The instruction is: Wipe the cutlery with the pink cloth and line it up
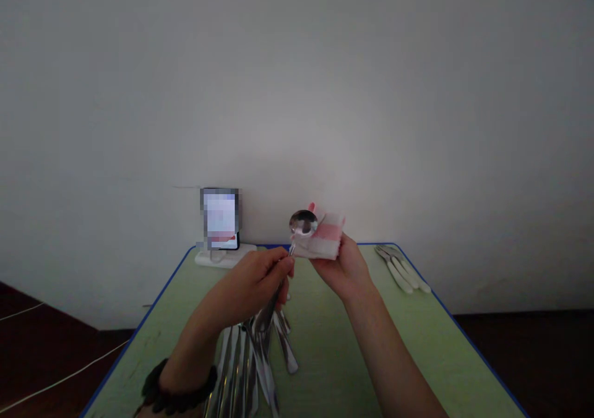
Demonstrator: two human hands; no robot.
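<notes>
My left hand (pixel 262 279) is closed around the handle of a shiny metal spoon (pixel 304 223), with the bowl raised above the table's far edge. A folded pink and white cloth (pixel 325 237) lies against the spoon's bowl, gripped by my right hand (pixel 348 263). Most of the right fingers are hidden behind the cloth. Below my left hand, several pieces of metal cutlery (pixel 236 368) lie on the table, their handles pointing towards me.
The green table (pixel 334 356) has a blue edge and meets a pale wall. A phone (pixel 221 220) stands on a white base (pixel 225 257) at the back left. Several white-handled forks (pixel 403 272) lie at the back right. White cables run at the lower left.
</notes>
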